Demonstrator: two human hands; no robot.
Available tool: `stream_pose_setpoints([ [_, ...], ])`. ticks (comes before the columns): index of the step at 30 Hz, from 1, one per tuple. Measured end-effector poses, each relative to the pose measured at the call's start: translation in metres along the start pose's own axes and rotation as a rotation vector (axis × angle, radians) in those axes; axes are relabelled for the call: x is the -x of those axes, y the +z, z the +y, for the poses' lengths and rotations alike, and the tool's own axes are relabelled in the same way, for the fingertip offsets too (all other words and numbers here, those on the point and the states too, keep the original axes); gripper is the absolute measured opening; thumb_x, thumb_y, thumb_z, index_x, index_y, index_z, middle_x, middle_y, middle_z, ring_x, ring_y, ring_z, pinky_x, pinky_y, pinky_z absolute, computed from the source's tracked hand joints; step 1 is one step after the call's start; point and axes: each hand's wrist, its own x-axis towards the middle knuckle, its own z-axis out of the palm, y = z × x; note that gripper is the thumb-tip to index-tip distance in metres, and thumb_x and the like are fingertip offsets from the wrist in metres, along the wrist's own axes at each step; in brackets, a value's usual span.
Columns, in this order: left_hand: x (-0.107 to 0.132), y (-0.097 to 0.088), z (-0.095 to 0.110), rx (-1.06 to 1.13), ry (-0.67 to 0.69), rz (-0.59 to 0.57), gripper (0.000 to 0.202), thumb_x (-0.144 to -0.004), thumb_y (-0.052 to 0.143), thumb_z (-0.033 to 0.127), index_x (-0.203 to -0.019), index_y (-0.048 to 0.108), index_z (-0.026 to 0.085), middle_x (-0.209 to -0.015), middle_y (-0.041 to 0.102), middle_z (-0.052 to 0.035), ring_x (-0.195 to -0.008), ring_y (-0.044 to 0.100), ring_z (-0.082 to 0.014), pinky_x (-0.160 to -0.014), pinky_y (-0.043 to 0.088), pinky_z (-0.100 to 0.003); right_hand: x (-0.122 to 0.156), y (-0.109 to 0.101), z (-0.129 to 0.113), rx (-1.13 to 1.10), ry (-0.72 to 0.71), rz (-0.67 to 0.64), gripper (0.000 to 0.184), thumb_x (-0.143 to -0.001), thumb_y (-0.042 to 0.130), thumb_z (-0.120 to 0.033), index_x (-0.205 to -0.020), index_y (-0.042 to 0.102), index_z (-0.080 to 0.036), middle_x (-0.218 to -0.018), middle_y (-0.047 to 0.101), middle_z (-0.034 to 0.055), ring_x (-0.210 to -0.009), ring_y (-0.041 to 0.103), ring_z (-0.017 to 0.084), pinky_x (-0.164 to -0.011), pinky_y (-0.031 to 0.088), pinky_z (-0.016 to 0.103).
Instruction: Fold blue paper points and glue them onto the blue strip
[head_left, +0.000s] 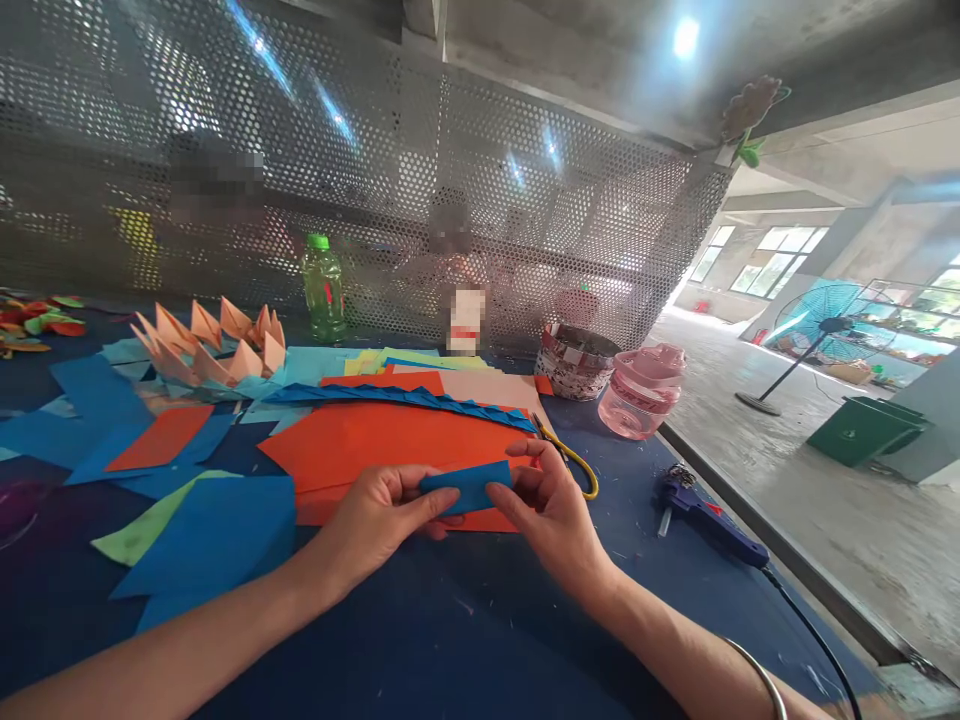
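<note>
Between my two hands is a small blue strip of paper (471, 488), held level above the table. My left hand (394, 505) pinches its left end, thumb on top and fingers behind. At the right end, my right hand (547, 500) grips it between thumb and fingers. Beneath and behind lie orange paper sheets (375, 440). A folded blue paper chain (405, 396) stretches across them. Yellow-handled scissors (577, 462) rest just beyond my right hand, their blades partly over the paper. Loose blue sheets (217, 530) lie left of my left hand.
A ring of folded peach paper points (206, 345) sits back left, beside a green bottle (324, 290). A patterned basket (574, 362) and a pink plastic jar (643, 395) stand back right. A corded glue gun (712, 520) lies near the table's right edge. A perforated metal screen (360, 150) rises behind.
</note>
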Motion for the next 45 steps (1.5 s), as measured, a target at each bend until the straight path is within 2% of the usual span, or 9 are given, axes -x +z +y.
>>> stream_pose_setpoints([
  [2,-0.001,-0.001,-0.001,0.008,0.004,-0.013,0.027,-0.069,0.072,0.042,-0.085,0.073,0.02,-0.082,0.075,-0.0031,-0.077,0.07,-0.0225,-0.067,0.054,-0.026,-0.001,-0.001,0.0,-0.012,0.033,-0.028,0.041,-0.078,0.064,-0.036,-0.111,0.045,-0.021,-0.063,0.052,-0.0065,-0.055,0.042,0.009,-0.054,0.033,0.021],
  [3,-0.001,-0.001,-0.002,0.008,0.008,-0.021,0.027,-0.069,0.072,0.042,-0.086,0.072,0.021,-0.083,0.075,-0.0029,-0.078,0.07,-0.0223,-0.067,0.054,-0.026,-0.001,-0.001,0.0,-0.007,0.048,-0.046,0.04,-0.078,0.064,-0.038,-0.11,0.049,-0.02,-0.063,0.051,-0.0059,-0.055,0.042,0.009,-0.053,0.032,0.021],
  [6,-0.003,-0.003,-0.005,-0.021,0.024,-0.032,0.028,-0.071,0.07,0.042,-0.09,0.072,0.02,-0.082,0.075,-0.0025,-0.078,0.069,-0.0216,-0.067,0.054,-0.026,-0.003,-0.003,0.001,0.038,0.066,-0.078,0.027,-0.077,0.063,-0.041,-0.086,0.059,-0.016,-0.063,0.049,-0.0036,-0.055,0.04,0.008,-0.05,0.029,0.021],
  [8,-0.003,-0.004,-0.006,-0.038,0.028,-0.036,0.028,-0.072,0.069,0.041,-0.091,0.073,0.02,-0.082,0.074,-0.0025,-0.077,0.069,-0.0212,-0.067,0.054,-0.026,-0.003,-0.003,0.003,0.072,0.066,-0.075,0.028,-0.078,0.062,-0.042,-0.073,0.056,-0.015,-0.059,0.042,-0.0047,-0.053,0.033,0.007,-0.048,0.025,0.021],
  [10,-0.001,-0.004,-0.005,-0.037,0.028,-0.042,0.028,-0.073,0.069,0.041,-0.091,0.072,0.02,-0.084,0.074,-0.0025,-0.078,0.069,-0.021,-0.067,0.054,-0.026,-0.002,-0.003,0.004,0.089,0.06,-0.072,0.03,-0.079,0.061,-0.043,-0.069,0.054,-0.015,-0.056,0.036,-0.0059,-0.052,0.028,0.007,-0.046,0.022,0.021],
  [19,0.002,0.0,0.003,-0.051,-0.002,-0.047,0.032,-0.074,0.067,0.043,-0.091,0.07,0.017,-0.081,0.073,-0.003,-0.079,0.068,-0.0209,-0.068,0.053,-0.027,-0.001,-0.004,0.008,0.122,0.015,-0.061,0.035,-0.082,0.057,-0.045,-0.064,0.043,-0.018,-0.057,0.03,-0.0062,-0.053,0.026,0.007,-0.047,0.021,0.022],
  [27,0.006,0.002,0.003,-0.079,0.02,-0.076,0.028,-0.07,0.07,0.041,-0.084,0.069,0.017,-0.074,0.07,-0.0014,-0.075,0.065,-0.0181,-0.07,0.051,-0.026,0.001,-0.002,0.005,0.271,-0.062,-0.009,0.032,-0.082,0.057,-0.04,-0.062,0.045,-0.017,-0.058,0.035,-0.0052,-0.056,0.032,0.008,-0.052,0.029,0.021],
  [32,0.011,0.005,0.006,-0.134,0.004,-0.066,0.027,-0.07,0.07,0.041,-0.083,0.068,0.017,-0.07,0.068,-0.0005,-0.067,0.062,-0.0164,-0.06,0.046,-0.023,0.003,0.0,0.003,0.303,-0.051,-0.018,0.03,-0.081,0.056,-0.038,-0.063,0.047,-0.017,-0.059,0.039,-0.0043,-0.057,0.036,0.009,-0.053,0.031,0.022],
  [45,0.009,0.005,0.006,-0.102,0.0,-0.08,0.023,-0.071,0.07,0.038,-0.082,0.067,0.018,-0.068,0.068,0.0007,-0.069,0.063,-0.0167,-0.063,0.047,-0.023,0.006,0.001,0.002,0.254,-0.033,-0.04,0.028,-0.081,0.056,-0.037,-0.064,0.048,-0.017,-0.059,0.042,-0.0044,-0.057,0.037,0.009,-0.053,0.032,0.021],
])
